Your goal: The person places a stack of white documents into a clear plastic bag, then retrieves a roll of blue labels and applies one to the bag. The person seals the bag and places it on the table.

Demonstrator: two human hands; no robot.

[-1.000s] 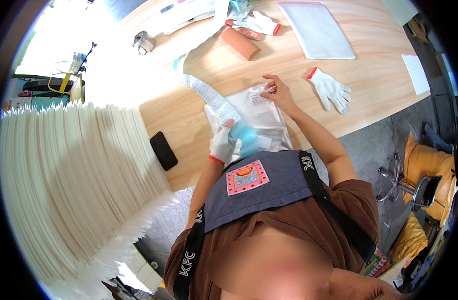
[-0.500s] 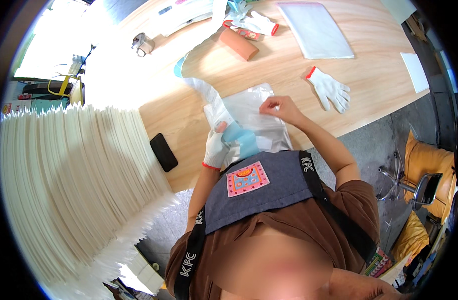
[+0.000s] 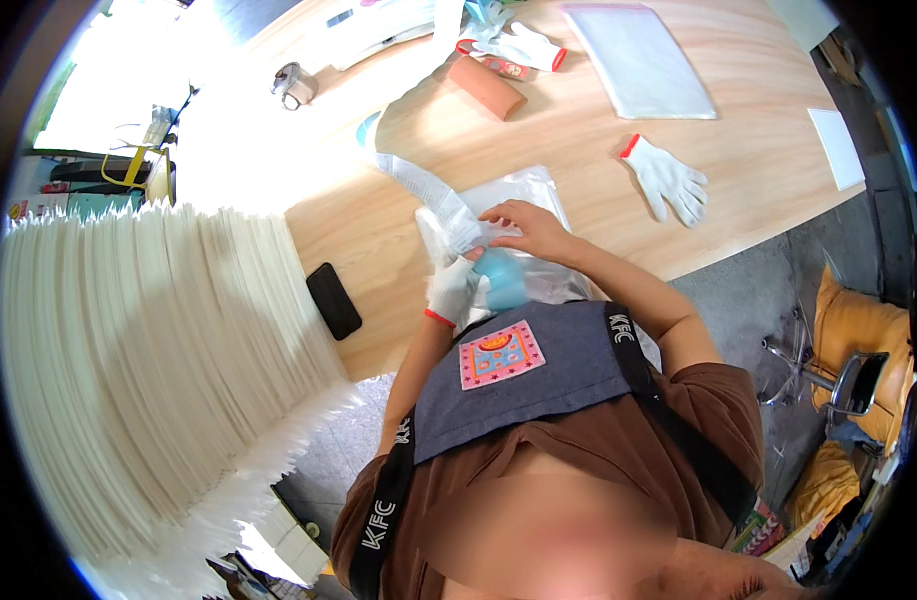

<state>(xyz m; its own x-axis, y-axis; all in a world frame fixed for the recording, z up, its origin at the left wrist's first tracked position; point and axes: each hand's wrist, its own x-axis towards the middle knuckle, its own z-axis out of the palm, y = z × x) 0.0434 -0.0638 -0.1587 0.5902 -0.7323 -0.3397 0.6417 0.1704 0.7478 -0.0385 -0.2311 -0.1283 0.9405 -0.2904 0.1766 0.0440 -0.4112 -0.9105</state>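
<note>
A long strip of white labels on light blue backing (image 3: pixel 418 183) runs across the table to my left hand (image 3: pixel 452 287). That hand wears a white glove with a red cuff and bare fingertips, and it grips the strip near its end. Just to the right, my bare right hand (image 3: pixel 526 230) reaches over, its curved fingers and thumb apart beside the strip; whether they touch it I cannot tell. The loose blue backing (image 3: pixel 501 280) hangs down toward my apron. Under both hands lie clear plastic bags (image 3: pixel 534 190).
To the left stands a tall stack of white sheets or bags (image 3: pixel 148 370), with a black phone (image 3: pixel 334 302) beside it. A white glove (image 3: pixel 668 183), a pile of clear bags (image 3: pixel 641 62), an orange-brown cylinder (image 3: pixel 486 88) and a cup (image 3: pixel 294 86) are farther off.
My right hand has moved left from above the bags to the label strip, its fingers spreading. My left hand has shifted slightly right with the strip.
</note>
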